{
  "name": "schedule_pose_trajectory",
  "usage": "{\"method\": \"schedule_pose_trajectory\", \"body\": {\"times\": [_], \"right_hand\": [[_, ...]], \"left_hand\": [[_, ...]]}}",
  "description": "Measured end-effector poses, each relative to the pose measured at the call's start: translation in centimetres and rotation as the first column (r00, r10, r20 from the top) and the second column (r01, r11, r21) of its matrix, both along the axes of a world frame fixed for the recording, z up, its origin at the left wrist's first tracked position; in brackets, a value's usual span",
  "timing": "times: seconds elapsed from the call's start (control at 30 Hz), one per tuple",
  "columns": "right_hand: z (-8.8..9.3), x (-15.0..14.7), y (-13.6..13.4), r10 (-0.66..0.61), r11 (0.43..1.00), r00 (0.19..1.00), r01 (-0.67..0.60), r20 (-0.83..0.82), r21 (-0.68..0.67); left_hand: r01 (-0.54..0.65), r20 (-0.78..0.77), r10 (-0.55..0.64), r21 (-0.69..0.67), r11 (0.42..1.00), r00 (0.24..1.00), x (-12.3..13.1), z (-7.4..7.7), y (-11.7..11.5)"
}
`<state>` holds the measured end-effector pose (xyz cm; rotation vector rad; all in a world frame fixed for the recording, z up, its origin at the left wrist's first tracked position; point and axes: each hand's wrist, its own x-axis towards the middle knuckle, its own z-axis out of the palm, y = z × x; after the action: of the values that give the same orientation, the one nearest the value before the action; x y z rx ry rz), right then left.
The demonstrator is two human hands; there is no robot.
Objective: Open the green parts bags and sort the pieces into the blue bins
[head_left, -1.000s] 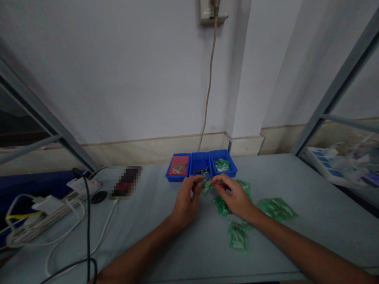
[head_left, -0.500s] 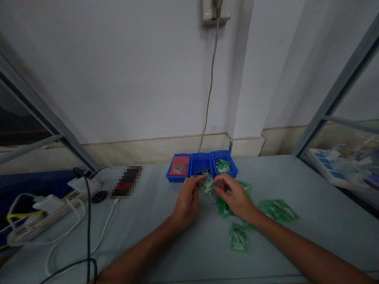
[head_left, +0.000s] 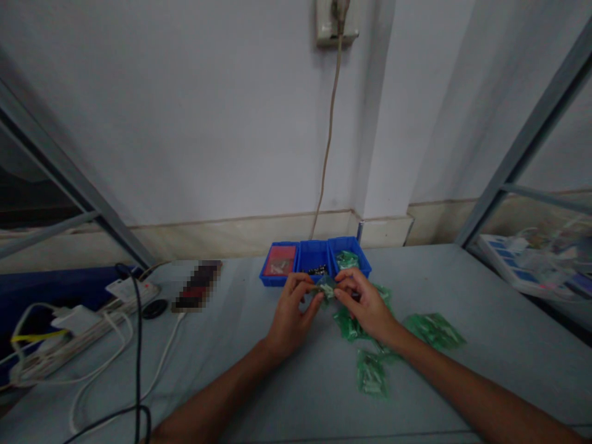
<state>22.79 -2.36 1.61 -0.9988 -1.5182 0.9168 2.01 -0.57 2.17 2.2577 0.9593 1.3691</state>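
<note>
Between my two hands, just in front of the blue bins, is a small clear-green plastic bag with pale parts inside. My left hand pinches its left side between thumb and fingers. On the other side, my right hand grips the bag's right edge, thumb below and fingers above. Beneath and beside my right hand lie several similar green bags. One single green bag lies nearer the front, and a larger green bundle rests to the right of my wrist.
Three joined blue bins stand at the back: the left bin holds a red piece with a small bag, the middle bin small dark parts, the right bin green bags. A phone, power strip and cables occupy the left.
My left hand's thumb and fingers have shifted to pinch the bag's left side. The bag has turned and moved slightly right. My right hand stays on its right edge.
</note>
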Motion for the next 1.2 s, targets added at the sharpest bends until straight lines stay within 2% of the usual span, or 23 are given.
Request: {"method": "schedule_pose_trajectory", "body": {"times": [0.2,0.4,0.5,0.6,0.73,0.97,1.1,1.2], "right_hand": [[0.0,-0.1,-0.1,-0.036,0.999,0.999,0.036,0.014,0.011],[-0.6,0.4,0.6,-0.126,0.991,0.992,0.125,0.028,0.038],[-0.7,0.6,0.9,-0.135,0.991,0.991,0.135,0.002,0.006],[-0.5,0.6,1.0,-0.115,0.993,0.993,0.115,-0.008,-0.026],[-0.2,0.4,0.6,-0.065,0.997,0.997,0.066,0.028,-0.042],[-0.2,0.2,0.1,0.007,0.997,1.000,-0.006,0.015,-0.075],[0.2,0.1,-0.1,-0.055,0.998,0.997,0.054,0.058,0.013],[0.5,0.1,-0.3,-0.084,0.992,0.980,0.064,0.183,0.110]], "left_hand": [[0.034,0.004,-0.034,-0.031,0.999,0.999,-0.1,0.3,-0.4],[0.192,-0.057,-0.193,-0.032,0.981,0.979,-0.4,1.8,-1.0],[0.231,-0.079,-0.232,-0.019,0.973,0.970,-0.3,1.8,-1.0],[0.212,-0.115,-0.210,0.003,0.977,0.971,-0.2,0.8,-0.7],[0.125,-0.119,-0.124,0.006,0.992,0.985,-0.1,-0.4,-0.1],[0.078,-0.034,-0.082,-0.108,0.991,0.996,-0.1,-0.9,0.2],[0.050,0.131,-0.019,-0.236,0.970,0.991,0.1,-1.3,0.3],[0.065,0.157,-0.021,-0.278,0.958,0.987,0.1,-1.0,0.4]]}}
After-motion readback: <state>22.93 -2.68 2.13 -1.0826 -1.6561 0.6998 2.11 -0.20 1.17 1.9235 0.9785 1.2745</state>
